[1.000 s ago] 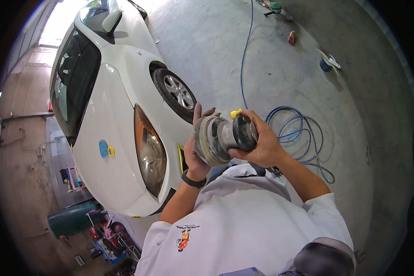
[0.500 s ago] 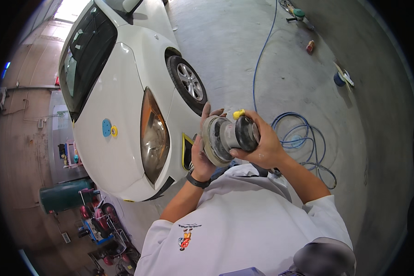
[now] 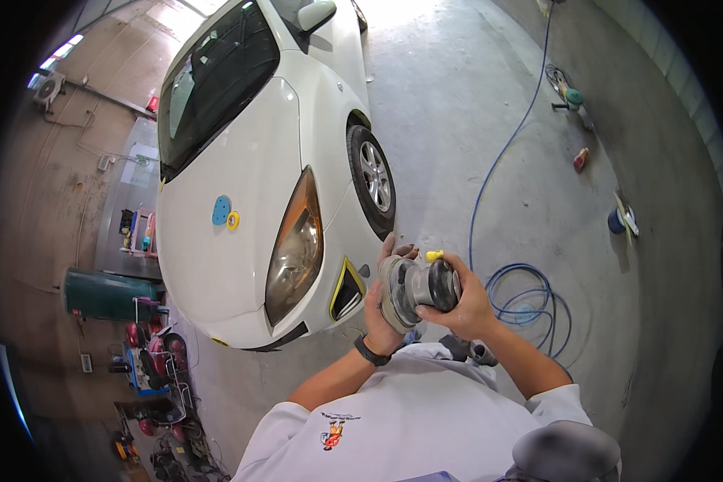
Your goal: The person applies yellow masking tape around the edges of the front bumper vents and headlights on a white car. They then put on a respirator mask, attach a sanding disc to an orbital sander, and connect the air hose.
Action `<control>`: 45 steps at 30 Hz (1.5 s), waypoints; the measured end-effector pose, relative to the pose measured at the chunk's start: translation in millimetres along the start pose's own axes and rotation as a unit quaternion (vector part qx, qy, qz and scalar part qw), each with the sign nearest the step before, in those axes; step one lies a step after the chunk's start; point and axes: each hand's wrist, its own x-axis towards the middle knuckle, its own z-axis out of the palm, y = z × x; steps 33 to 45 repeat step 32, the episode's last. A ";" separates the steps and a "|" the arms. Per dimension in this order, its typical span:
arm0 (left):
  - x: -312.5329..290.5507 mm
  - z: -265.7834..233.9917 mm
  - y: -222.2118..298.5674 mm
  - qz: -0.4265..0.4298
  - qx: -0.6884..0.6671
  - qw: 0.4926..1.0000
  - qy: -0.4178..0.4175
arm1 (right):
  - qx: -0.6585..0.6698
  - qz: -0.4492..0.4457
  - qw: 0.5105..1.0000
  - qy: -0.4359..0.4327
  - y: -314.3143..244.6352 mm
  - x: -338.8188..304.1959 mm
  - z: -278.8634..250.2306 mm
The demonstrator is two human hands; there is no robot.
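In front of me, turned on its side, is an orbital sander (image 3: 418,283) with a black top, a grey body and a round pad facing left. My right hand (image 3: 471,310) wraps round the black top, its thumb along the near side. At the pad's rim, my left hand (image 3: 380,321) grips from the left with fingers reaching up behind it; part of them is hidden by the pad. A yellow piece (image 3: 434,256) stands out at the sander's top, by my right fingers. Just left of my hands is the white car's front bumper with a yellow-taped opening (image 3: 348,291).
The white car (image 3: 233,153) fills the left, with a blue sanding disc (image 3: 222,210) and a yellow tape roll (image 3: 233,220) on its hood. A blue hose (image 3: 512,136) runs to coils on the floor at right. Farther right lies a green-headed power tool (image 3: 573,97). A green tank (image 3: 108,294) stands far left.
The view has shifted, so the car and floor items appear farther right and more of the car's side shows. The sander stays held in both hands, slightly lower in view.
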 end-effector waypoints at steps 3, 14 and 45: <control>-8.0 -3.9 4.7 -0.025 -0.043 0.998 0.048 | 0.006 -0.010 1.000 -0.009 1.5 -0.7 2.2; -55.6 -10.1 20.7 -0.049 -0.099 0.991 0.071 | -0.023 -0.036 0.998 -0.051 -6.5 -31.0 37.5; -275.6 -155.7 42.8 0.129 0.467 0.868 -0.107 | -0.563 -0.078 0.753 -0.333 14.2 -145.3 198.8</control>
